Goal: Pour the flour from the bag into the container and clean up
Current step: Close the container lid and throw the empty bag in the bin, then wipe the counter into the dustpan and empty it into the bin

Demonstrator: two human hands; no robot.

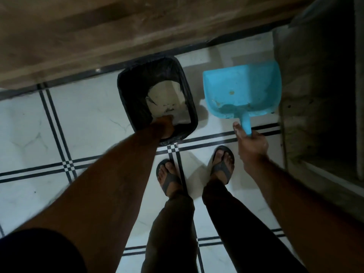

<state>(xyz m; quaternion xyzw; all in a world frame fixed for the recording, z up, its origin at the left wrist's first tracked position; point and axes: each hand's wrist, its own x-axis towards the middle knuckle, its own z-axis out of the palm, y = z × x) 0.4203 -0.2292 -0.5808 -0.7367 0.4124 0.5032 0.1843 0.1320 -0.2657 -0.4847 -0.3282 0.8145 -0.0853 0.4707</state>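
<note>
Near the end of cleanup, I judge: my left hand (164,127) reaches into the lined bin (126,99) touching a pale bag (167,99), grip unclear, while my right hand (250,142) grips the empty dustpan (244,89).

**Bin and dustpan side by side on kitchen floor**

A black-lined rectangular bin (157,99) stood on the white tiled floor (82,119), a crumpled white paper bag (167,101) inside it. Just right of it hung a blue plastic dustpan (243,89), before two sandalled feet (197,170).
</note>
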